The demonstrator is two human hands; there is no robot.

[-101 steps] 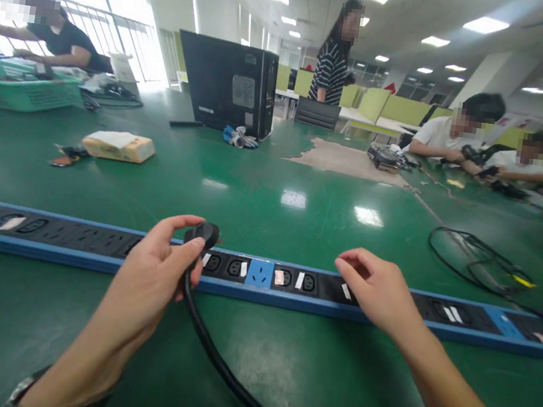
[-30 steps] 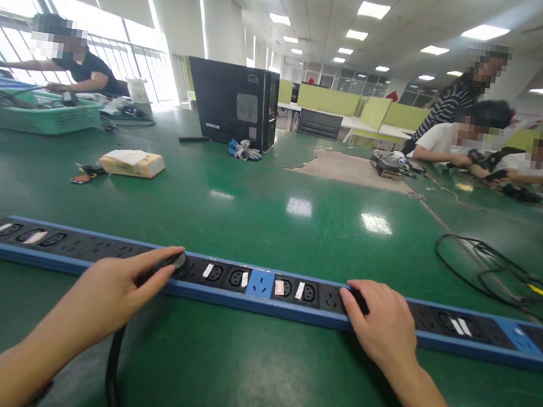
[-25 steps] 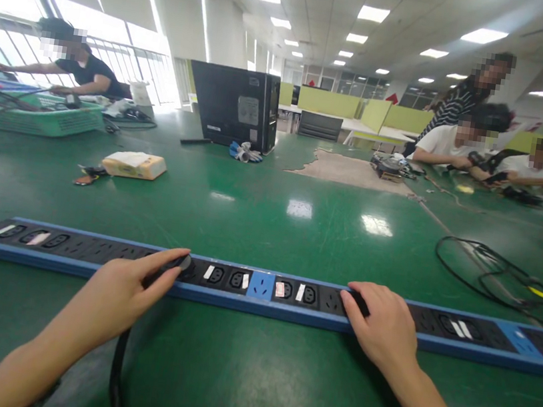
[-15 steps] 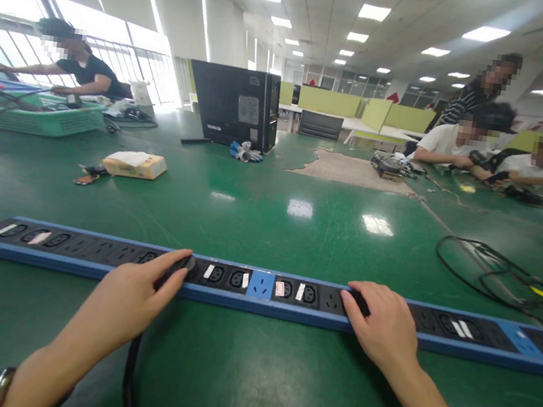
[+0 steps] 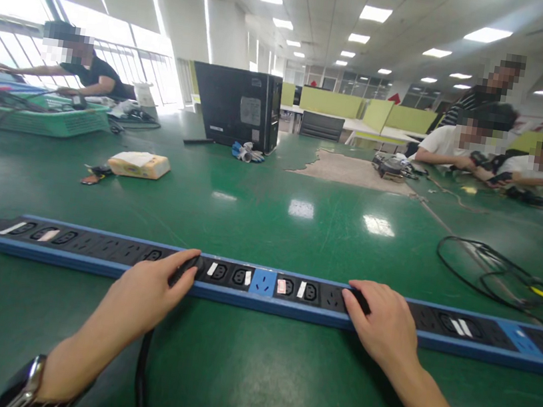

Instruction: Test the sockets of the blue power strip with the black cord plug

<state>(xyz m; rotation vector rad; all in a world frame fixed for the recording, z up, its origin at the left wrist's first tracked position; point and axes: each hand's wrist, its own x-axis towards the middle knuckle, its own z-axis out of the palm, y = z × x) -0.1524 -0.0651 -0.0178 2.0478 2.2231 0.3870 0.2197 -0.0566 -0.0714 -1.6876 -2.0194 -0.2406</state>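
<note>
A long blue-edged power strip (image 5: 267, 305) with black sockets and blue socket sections lies across the green table in front of me. My left hand (image 5: 153, 291) is closed on a black plug (image 5: 184, 271) at the strip's left-middle part. A black cable (image 5: 142, 374) comes down from under this hand toward me. Whether the plug sits in a socket is hidden by my fingers. On the right, my right hand (image 5: 384, 320) grips the strip across its width, thumb on the near side and fingers over the far edge. White and pink labels mark several sockets.
Beyond the strip are a tissue pack (image 5: 139, 165), a black computer case (image 5: 234, 107), gloves (image 5: 247, 152) and a coiled black cable (image 5: 489, 268). A green basket (image 5: 61, 119) of cables stands far left. Other people sit or stand at the table's far sides.
My left hand has shifted slightly to the right with the plug. The right hand keeps its grip on the strip. The view has turned a little.
</note>
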